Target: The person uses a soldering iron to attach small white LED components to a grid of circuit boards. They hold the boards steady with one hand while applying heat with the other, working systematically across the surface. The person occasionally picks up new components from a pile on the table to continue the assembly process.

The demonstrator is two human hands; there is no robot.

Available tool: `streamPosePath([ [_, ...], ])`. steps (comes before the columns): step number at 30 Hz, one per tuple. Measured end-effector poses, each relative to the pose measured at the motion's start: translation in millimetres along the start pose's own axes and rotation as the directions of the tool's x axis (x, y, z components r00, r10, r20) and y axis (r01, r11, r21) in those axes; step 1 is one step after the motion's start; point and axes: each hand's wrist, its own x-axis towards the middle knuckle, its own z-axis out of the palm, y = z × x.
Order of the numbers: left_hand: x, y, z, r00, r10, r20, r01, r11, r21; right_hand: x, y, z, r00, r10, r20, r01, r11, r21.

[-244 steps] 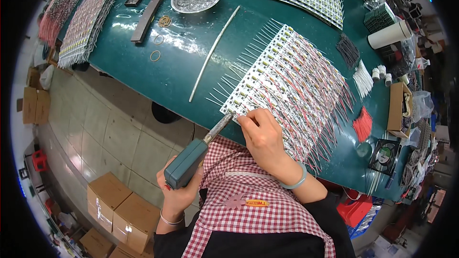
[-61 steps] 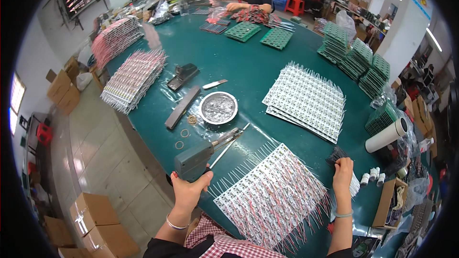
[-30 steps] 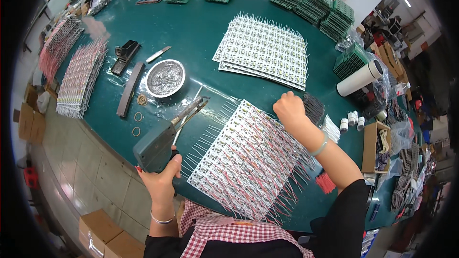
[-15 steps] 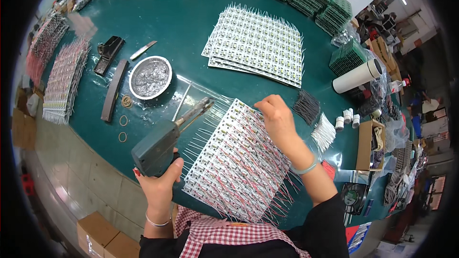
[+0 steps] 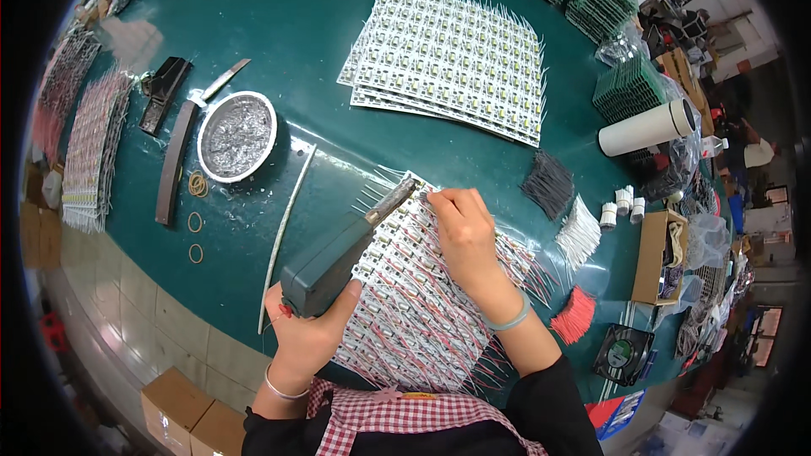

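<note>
since 0.5 s ago i see the right hand (image 5: 463, 232) has slid to the top corner of the wired board (image 5: 422, 304) & the soldering tool (image 5: 334, 266) tip has come up beside it; looks like work on a new row; left hand (image 5: 308, 333) wrapped tight round the tool body; right fingers pinched on a wire, board flat on the counter (image 5: 338, 93) under both hands, near the front edge.

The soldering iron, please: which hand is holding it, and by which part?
The left hand holds the soldering iron by the rear of its dark body; its tip points at the board panel.
</note>
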Motion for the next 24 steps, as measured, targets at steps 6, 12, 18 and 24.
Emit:
streamPosePath([
  [6,12,-5,13,0.973,0.230,0.030,-0.232,0.963,0.134,0,-3,-2,1.000,0.002,0.012,-0.002,1.000,-0.007],
  [12,18,-14,19,0.967,0.250,0.052,-0.255,0.944,0.208,0,-3,-2,1.000,-0.005,0.009,0.005,1.000,-0.005],
  [18,21,-16,21,0.962,0.258,0.091,-0.272,0.930,0.246,2,-4,-3,1.000,-0.014,0.002,0.014,1.000,-0.011],
  [24,23,-19,21,0.961,0.260,0.098,-0.277,0.923,0.268,1,-4,-2,1.000,-0.015,0.000,0.015,1.000,-0.026],
])
